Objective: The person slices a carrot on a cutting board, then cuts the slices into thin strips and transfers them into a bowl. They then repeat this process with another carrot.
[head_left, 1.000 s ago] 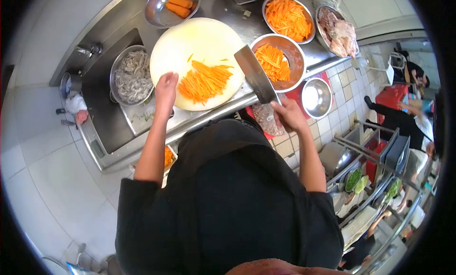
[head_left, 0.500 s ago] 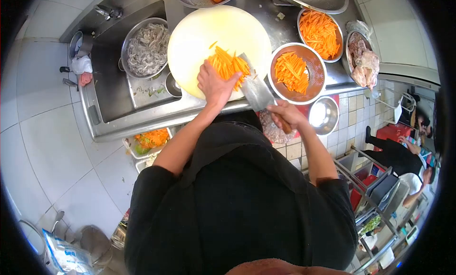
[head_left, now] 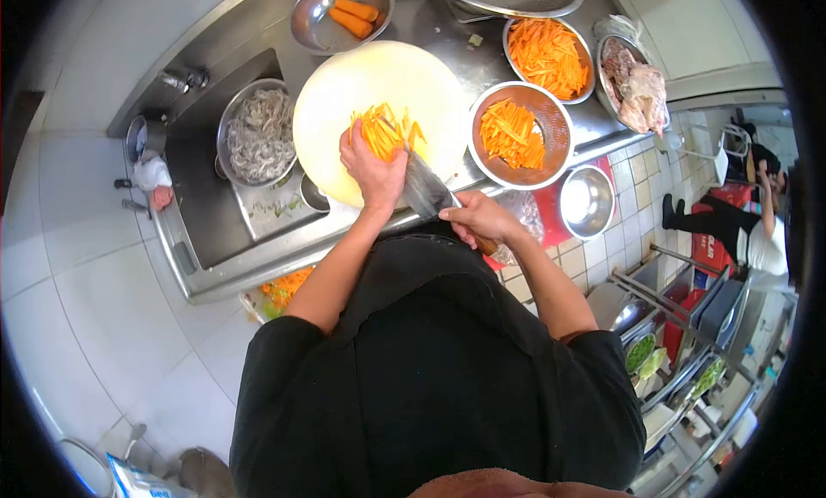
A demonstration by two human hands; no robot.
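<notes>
My left hand (head_left: 375,173) is curled round a heap of carrot strips (head_left: 387,130) on the round, pale yellow cutting board (head_left: 366,72). In my right hand (head_left: 483,218) is the wooden handle of a cleaver (head_left: 428,187). Its broad blade slants up to the left, its far end against the strips beside my left thumb. Part of the heap is hidden behind my left fingers and thumb. Just right of the board stands a perforated metal colander (head_left: 564,124), with more carrot strips (head_left: 509,132) inside.
A fuller bowl of carrot strips (head_left: 548,59) and a bowl of raw meat (head_left: 644,94) stand at right. Whole carrots lie in a metal bowl (head_left: 301,21) behind the board. The sink (head_left: 194,214) at left contains a bowl of greyish strips (head_left: 261,137). Another person (head_left: 761,240) stands far right.
The camera view has shifted. My left hand has closed in round the carrot strips, which are bunched more tightly. The cleaver has turned, its blade now more tilted against them.
</notes>
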